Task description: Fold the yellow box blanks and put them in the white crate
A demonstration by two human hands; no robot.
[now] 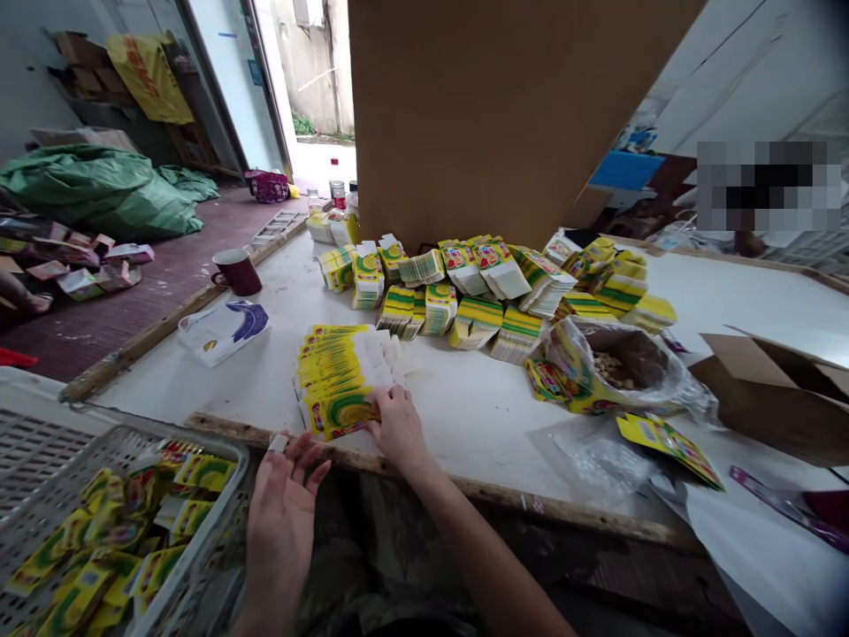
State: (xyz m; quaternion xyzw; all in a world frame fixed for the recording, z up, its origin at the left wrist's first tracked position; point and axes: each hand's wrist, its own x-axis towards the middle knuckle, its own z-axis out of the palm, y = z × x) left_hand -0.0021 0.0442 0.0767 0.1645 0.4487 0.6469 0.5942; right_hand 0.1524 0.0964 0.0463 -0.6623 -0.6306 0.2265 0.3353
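A fanned row of flat yellow-and-green cartons [335, 376] lies on the white table [478, 416] near its front edge. My right hand [396, 426] rests on the nearest carton of that row, fingers pinching its right end. My left hand [284, 500] hovers palm up just below the table's wooden edge, fingers apart and holding nothing, with a strip of tape on one fingertip. It is beside the grey plastic crate [218, 522], which holds several folded yellow boxes.
Bundles of flat cartons [478, 287] are piled at the table's middle, in front of a tall brown cardboard sheet [491, 115]. A plastic bag [623, 367] and an open cardboard box [776, 389] sit right. A dark red mug [237, 270] and a white packet [222, 330] sit left.
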